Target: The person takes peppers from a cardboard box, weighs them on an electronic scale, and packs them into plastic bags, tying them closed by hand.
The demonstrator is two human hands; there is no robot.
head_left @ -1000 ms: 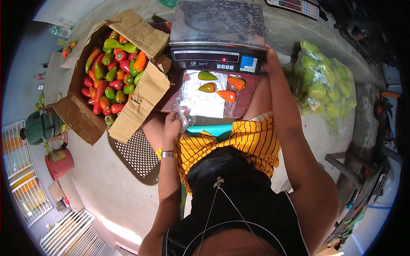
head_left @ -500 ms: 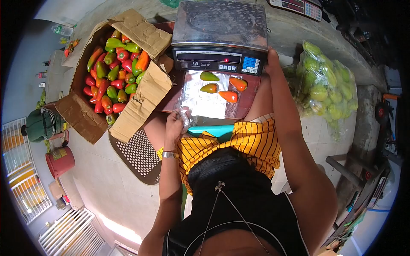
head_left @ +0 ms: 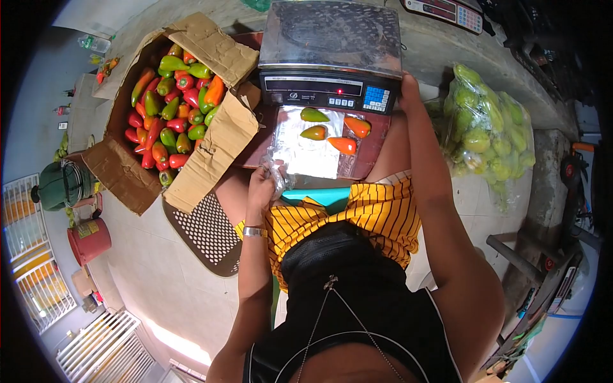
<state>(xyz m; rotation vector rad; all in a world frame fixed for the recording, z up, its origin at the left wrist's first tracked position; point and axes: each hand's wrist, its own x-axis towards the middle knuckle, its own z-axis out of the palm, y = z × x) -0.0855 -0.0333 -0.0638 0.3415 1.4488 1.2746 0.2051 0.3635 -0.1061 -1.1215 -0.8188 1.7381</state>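
Observation:
My left hand is closed around crumpled clear plastic, beside the left edge of a white sheet. At the right side of a digital weighing scale, my right hand rests against the casing; its fingertips are hidden. The scale's metal pan bears no goods, and a small red light glows on its panel. Below the panel, on the sheet and clear plastic, lie a green pepper, a green-orange pepper and two orange peppers.
An open cardboard box full of red, green and orange peppers stands on my left. To my right is a clear bag of pale green produce. A second scale sits at the top right. Another person is at the far left.
The view shifts very slightly. Both hands, the scale and the peppers otherwise keep their places.

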